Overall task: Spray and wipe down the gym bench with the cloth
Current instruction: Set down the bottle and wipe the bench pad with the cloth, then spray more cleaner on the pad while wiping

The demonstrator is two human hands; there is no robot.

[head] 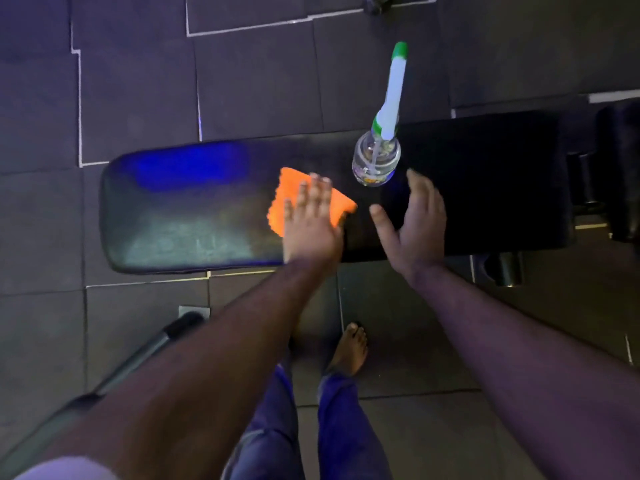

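Left grip (310,220) lay flat with its fingers spread and pressed down on an orange cloth (294,197), pinning it to the padded top of a black gym bench, the table (194,216) for this job. Orange fabric showed past the fingertips toward 12 o'clock and out at both sides of the hand, at 9 and 3 o'clock. Right grip (412,223) hovered just beside it at 3 o'clock, fingers and thumb spread wide and holding nothing, palm turned inward toward the cloth. At 11 o'clock from that right hand, near its fingertips, a clear spray bottle (376,161) stood on the table, close to the far edge, its white and green trigger head (394,84) reaching away toward 12 o'clock. Whether the right fingertips touched the bottle could not be told. The table ran from 9 o'clock to 3 o'clock across the view; its left part caught a blue glare and looked streaked and smeared, while its right part was very dark. Both bare forearms reached in from 6 o'clock. Below them, blue trousers and one bare foot (351,348) stood on a floor of dark rubber tiles (138,81). A dark metal bar (152,348) slanted across the floor at 7 o'clock.
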